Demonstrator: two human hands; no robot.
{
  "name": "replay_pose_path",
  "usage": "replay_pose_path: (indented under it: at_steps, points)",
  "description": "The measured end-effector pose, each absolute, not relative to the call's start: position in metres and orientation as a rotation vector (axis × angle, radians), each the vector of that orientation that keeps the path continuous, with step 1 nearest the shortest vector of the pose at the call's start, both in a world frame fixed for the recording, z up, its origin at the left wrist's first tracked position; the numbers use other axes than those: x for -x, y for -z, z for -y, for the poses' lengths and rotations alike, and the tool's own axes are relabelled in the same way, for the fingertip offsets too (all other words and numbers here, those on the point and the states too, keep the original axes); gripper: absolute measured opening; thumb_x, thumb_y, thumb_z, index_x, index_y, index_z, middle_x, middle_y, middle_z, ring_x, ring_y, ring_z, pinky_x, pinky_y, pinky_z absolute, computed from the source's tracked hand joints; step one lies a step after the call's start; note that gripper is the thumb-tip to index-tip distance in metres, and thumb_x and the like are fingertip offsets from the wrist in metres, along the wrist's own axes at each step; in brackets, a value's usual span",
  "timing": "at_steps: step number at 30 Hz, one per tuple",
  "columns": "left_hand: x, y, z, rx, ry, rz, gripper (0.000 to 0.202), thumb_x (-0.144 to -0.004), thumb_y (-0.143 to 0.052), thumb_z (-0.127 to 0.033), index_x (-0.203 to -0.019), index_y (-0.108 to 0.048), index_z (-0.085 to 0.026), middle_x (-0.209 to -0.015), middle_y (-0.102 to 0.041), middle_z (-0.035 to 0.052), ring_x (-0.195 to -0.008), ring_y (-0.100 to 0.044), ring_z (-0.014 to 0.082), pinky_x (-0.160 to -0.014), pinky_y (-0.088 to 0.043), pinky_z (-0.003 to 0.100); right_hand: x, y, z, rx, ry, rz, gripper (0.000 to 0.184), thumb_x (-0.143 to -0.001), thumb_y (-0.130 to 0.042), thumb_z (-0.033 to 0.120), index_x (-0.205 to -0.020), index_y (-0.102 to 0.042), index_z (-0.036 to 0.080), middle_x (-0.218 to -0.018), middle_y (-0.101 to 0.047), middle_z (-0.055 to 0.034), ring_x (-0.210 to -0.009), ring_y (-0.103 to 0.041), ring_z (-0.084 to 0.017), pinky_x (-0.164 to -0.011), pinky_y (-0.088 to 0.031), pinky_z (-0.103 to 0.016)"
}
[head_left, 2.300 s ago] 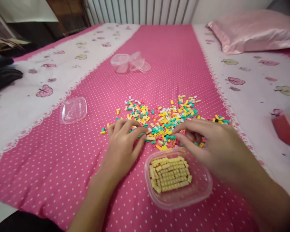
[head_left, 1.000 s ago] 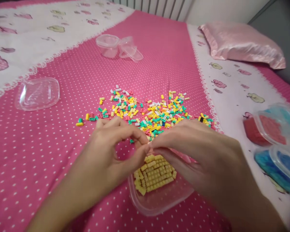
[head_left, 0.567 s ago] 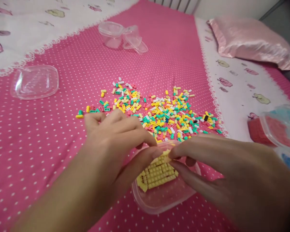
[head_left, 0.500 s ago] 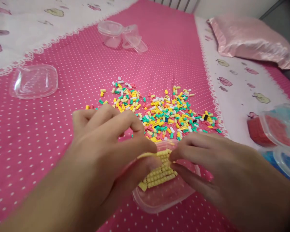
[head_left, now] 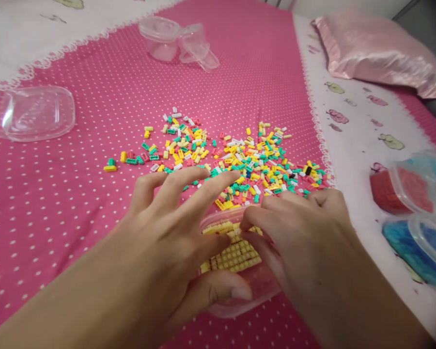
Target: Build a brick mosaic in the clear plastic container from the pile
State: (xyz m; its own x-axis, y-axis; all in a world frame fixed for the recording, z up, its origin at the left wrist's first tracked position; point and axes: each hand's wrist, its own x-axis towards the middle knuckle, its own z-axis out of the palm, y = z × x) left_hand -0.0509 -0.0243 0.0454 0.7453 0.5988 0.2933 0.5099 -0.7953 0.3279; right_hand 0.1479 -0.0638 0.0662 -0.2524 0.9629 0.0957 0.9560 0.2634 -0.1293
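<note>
Pale yellow toy building bricks (head_left: 236,257), set in rows as a studded slab, lie inside a clear plastic container (head_left: 236,309). Over its left part is my left hand (head_left: 181,237), fingers spread and thumb held apart, with one fingertip at the slab's upper part. My right hand (head_left: 287,237) is at the slab's upper right, its thumb and index finger pinched together. Whatever small piece they hold is hidden by the fingers. Just beyond both hands spreads a pile of loose bricks (head_left: 261,162) in yellow, green, white and pink.
A clear lid (head_left: 38,114) lies at the left on the pink dotted bedsheet (head_left: 105,97). Clear tubs (head_left: 162,41) stand at the back. To the right are containers of red bricks (head_left: 394,189) and blue bricks (head_left: 407,242). A pink pillow (head_left: 381,51) rests at the far right.
My left hand has loosened from its pinch on the slab, its fingers now spread. My right hand has shifted left along the slab, still pinching. The view has moved slightly.
</note>
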Motion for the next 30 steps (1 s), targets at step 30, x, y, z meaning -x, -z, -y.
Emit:
replay_pose_path:
  at_steps: [30]
  points:
    - [0.0500, -0.0386, 0.0224, -2.757, -0.563, -0.856, 0.032, -0.099, -0.048, -0.049, -0.114, -0.069, -0.031, -0.149, -0.049, 0.0021, -0.135, -0.040, 0.0331, -0.119, -0.015, 0.055, -0.1384, -0.0652, 0.0628, 1.888, 0.015, 2.391, 0.021, -0.071, -0.069, 0.006, -0.066, -0.060, 0.024, -0.062, -0.065, 0.0026, -0.063, -0.056, -0.021, -0.066, -0.018, -0.036]
